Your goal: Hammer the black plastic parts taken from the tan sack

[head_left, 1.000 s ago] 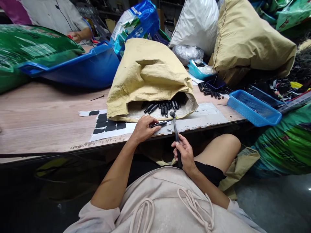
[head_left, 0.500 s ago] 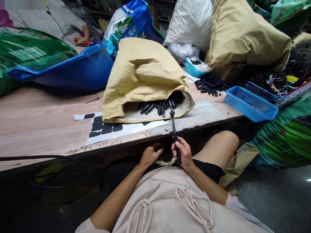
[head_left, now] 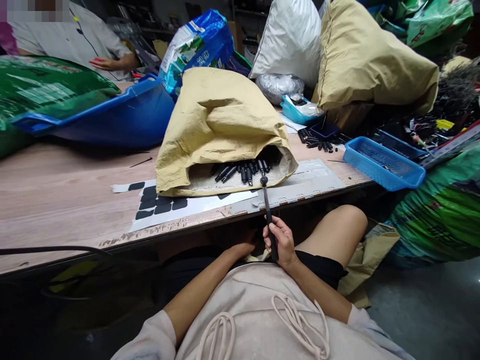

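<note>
My right hand point(head_left: 280, 241) is closed round the black handle of a slim rod point(head_left: 267, 205), below the table's front edge. The rod points away from me, and a round black joint on it sits at the mouth of a tan woven sack point(head_left: 225, 117). Inside that mouth lie several short black tubular parts point(head_left: 244, 172), and the rod's far end reaches in among them. My left hand point(head_left: 243, 248) is low in the shade under the table edge, left of the handle. Its fingers are mostly hidden, so whether it holds anything does not show.
Under the sack lie a sheet with black stickers point(head_left: 153, 202) and a grey cardboard strip point(head_left: 311, 180). A blue tub point(head_left: 123, 117) stands at left, a blue basket point(head_left: 386, 165) at right. Loose black parts point(head_left: 318, 142) lie behind it. A co-worker's hand point(head_left: 108, 64) is across the table.
My left hand has moved forward and down into the shade, and its fingers are now out of sight. My right hand keeps hold of the rod. The co-worker's hand has shifted left.
</note>
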Available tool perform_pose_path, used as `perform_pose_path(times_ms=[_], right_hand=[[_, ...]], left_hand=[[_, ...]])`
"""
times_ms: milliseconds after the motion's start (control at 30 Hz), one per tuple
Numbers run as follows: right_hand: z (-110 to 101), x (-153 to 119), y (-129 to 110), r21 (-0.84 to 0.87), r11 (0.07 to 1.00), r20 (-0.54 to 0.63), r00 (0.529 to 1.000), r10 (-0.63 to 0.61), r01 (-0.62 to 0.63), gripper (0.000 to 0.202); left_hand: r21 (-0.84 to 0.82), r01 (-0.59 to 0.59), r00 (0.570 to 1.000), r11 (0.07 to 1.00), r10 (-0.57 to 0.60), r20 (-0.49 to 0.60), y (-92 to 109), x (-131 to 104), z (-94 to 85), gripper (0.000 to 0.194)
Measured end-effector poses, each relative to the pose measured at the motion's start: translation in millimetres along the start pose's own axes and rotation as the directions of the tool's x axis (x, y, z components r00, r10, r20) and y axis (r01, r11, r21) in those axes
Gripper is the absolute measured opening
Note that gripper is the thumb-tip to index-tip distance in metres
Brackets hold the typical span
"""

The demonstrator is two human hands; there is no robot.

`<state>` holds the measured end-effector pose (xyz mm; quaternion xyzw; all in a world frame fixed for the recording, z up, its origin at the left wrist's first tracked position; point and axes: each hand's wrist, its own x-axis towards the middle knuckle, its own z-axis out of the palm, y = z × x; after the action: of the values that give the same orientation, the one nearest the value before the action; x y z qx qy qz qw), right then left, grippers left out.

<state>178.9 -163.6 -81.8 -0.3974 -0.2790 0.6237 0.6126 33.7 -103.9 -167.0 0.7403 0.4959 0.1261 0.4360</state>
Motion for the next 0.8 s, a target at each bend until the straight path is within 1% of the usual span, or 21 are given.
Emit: perform_pose_path(times_ms=[67,133,167,200,233,267,300,333,367,400,433,467,500,533,600,667,700,767,800], right_hand=[[1,0,1,0.007,1.0,0.006,1.0,-0.006,0.006,0.053],[1,0,1,0.012,1.0,0.017,1.0,-0.013,0.013,0.052],[1,1,2,0.013,1.0,0.018,1.0,-0.015,0.015,0.051],[1,1,2,0.012,1.0,0.016,1.0,-0.016,0.016,0.051],[1,0,2,0.008,1.0,0.01,1.0,-0.015,0.015,0.052],[1,0,2,0.001,1.0,0.001,1.0,-0.012,0.012,0.052],[1,0,2,-0.006,1.0,-0.007,1.0,-0.009,0.009,0.053],[1,0,1,-0.013,1.0,-0.014,1.0,-0.004,0.004,0.053],[0,0,1,-0.018,1.0,-0.018,1.0,0.001,-0.001,0.053],[1,0,1,-0.022,1.0,-0.018,1.0,0.007,-0.007,0.053],[1,-1,1,-0.022,1.0,-0.017,1.0,0.011,-0.012,0.054],[1,-1,0,-0.021,1.0,-0.016,1.0,0.015,-0.015,0.054],[1,-1,0,-0.019,1.0,-0.014,1.0,0.018,-0.018,0.054],[1,-1,0,-0.017,1.0,-0.013,1.0,0.02,-0.021,0.054],[1,-1,-1,-0.012,1.0,-0.012,1.0,0.023,-0.023,0.054],[2,-1,-1,-0.009,1.0,-0.011,1.0,0.024,-0.024,0.054],[2,-1,-1,-0.009,1.0,-0.01,1.0,0.023,-0.024,0.054],[2,-1,-1,-0.01,1.0,-0.007,1.0,0.021,-0.021,0.053],[2,-1,-1,-0.011,1.0,-0.006,1.0,0.019,-0.019,0.053]], left_hand=[[0.062,-0.061,0.998,0.996,0.059,0.032,11,-18,-9.4,0.024],[0.198,-0.196,0.98,0.961,0.196,0.018,27,-37,-20.3,0.021],[0.282,-0.269,0.959,0.921,0.284,-0.011,36,-45,-27.1,0.021],[0.364,-0.32,0.929,0.875,0.366,-0.063,44,-51,-35.5,0.023],[0.43,-0.334,0.893,0.839,0.427,-0.14,53,-54,-46.1,0.024],[0.469,-0.312,0.856,0.826,0.459,-0.239,61,-54,-59.2,0.024],[0.478,-0.263,0.816,0.838,0.458,-0.354,68,-50,-74.8,0.024],[0.456,-0.19,0.767,0.869,0.422,-0.484,75,-44,-92.6,0.023],[0.408,-0.107,0.701,0.906,0.36,-0.615,80,-36,-112.0,0.023],[0.351,-0.017,0.637,0.936,0.281,-0.718,84,-26,-131.8,0.025],[0.305,0.066,0.593,0.95,0.209,-0.778,86,-16,-151.0,0.026],[0.288,0.128,0.581,0.949,0.163,-0.797,88,-6,-168.4,0.026],[0.283,0.183,0.587,0.941,0.126,-0.8,88,4,-183.2,0.027],[0.291,0.229,0.609,0.929,0.097,-0.787,88,12,-194.6,0.028],[0.323,0.299,0.674,0.898,0.041,-0.738,86,24,-207.2,0.029],[0.351,0.355,0.727,0.867,-0.02,-0.686,83,30,-209.6,0.028],[0.36,0.374,0.742,0.855,-0.043,-0.669,82,31,-208.9,0.028],[0.368,0.392,0.753,0.843,-0.064,-0.655,80,30,-207.0,0.027],[0.364,0.391,0.75,0.846,-0.063,-0.659,79,27,-206.5,0.026]])
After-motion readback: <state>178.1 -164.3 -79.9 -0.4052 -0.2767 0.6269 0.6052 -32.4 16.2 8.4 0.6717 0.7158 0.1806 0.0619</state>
